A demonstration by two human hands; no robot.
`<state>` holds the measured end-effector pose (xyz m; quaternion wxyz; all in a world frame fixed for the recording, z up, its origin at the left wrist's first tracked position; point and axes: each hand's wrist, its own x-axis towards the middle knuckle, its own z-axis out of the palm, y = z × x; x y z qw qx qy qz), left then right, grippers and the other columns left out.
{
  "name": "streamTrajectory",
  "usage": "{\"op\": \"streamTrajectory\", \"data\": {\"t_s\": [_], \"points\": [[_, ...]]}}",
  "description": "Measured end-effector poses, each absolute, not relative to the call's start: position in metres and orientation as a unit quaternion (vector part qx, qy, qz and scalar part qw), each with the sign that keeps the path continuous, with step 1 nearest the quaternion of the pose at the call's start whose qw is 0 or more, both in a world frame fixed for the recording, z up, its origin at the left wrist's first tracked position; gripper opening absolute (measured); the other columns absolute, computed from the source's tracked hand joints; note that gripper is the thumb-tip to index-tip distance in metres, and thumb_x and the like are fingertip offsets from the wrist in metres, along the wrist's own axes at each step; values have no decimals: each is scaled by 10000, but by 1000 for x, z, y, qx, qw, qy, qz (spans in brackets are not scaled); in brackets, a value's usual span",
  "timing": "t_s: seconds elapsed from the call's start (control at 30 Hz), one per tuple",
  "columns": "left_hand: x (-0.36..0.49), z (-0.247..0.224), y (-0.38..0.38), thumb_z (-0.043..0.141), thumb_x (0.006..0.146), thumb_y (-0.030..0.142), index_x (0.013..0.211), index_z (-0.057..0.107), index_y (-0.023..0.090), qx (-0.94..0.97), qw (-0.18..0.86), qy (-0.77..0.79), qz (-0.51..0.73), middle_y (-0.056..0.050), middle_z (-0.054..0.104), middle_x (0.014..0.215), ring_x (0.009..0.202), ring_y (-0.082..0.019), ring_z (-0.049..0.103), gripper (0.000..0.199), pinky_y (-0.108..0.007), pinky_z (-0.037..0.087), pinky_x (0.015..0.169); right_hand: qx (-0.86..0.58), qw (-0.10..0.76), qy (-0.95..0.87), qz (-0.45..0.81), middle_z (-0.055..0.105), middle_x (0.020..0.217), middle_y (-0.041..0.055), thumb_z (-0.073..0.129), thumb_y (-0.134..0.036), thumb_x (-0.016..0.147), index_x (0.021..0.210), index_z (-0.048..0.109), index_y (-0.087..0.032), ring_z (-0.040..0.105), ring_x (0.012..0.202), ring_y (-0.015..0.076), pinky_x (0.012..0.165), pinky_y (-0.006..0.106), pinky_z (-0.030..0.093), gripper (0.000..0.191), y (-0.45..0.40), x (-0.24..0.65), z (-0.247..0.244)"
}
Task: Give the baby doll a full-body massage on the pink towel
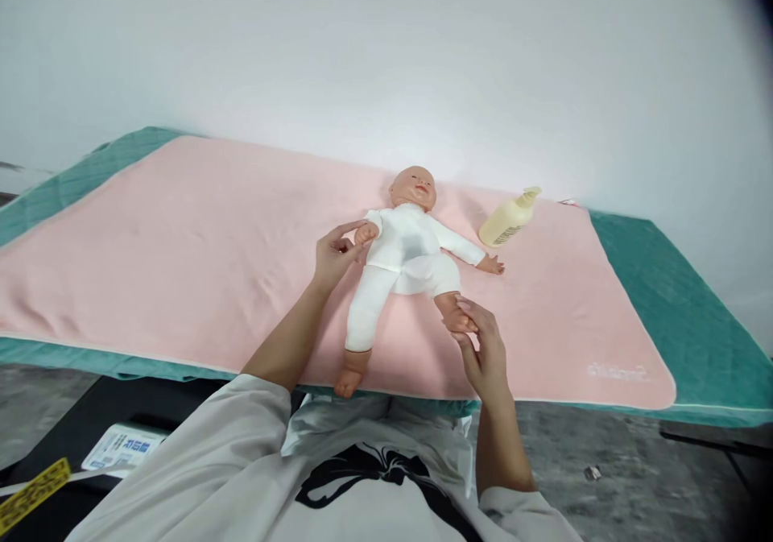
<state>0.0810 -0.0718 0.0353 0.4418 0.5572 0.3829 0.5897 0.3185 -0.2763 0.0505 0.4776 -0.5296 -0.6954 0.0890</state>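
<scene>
A baby doll [386,292] with a white cloth body lies on its back on a pink mat [199,244], head toward the wall. My left hand [336,254] is closed on the doll's hand at the left of the picture, that arm bent in beside the body. With thumb and fingers, my right hand [485,349] grips the doll's foot at the right, that leg bent at the knee. The doll's other leg lies straight toward me, its foot near the front edge. Its other arm stretches out to the right, untouched.
A pale yellow pump bottle [507,221] stands tilted on the mat, right of the doll. Beneath the mat is a green quilted cover [682,284]. A white wall [386,59] rises behind. At lower left, a white labelled packet [124,448] rests on a black surface [181,401].
</scene>
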Motion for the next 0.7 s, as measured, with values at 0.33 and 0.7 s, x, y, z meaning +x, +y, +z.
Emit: {"op": "streamTrajectory", "data": {"t_s": [0.33,0.7], "points": [[83,31,-72,827,650,261,959,792,261,647,406,352,541,-65,755,974,467,-45,330,311,-228,268,453,-520,514,-671,124,597,1317,92,508,-266,966,1330,519,-280,557,1275,252,1043,475,519,365,-237,309,56],[84,35,-73,846,614,229,927,794,262,629,440,359,531,-55,750,952,484,-56,342,319,-232,271,470,-506,544,-652,148,566,1332,90,515,-287,967,1334,508,-282,519,1304,246,1053,479,521,367,-231,309,47]]}}
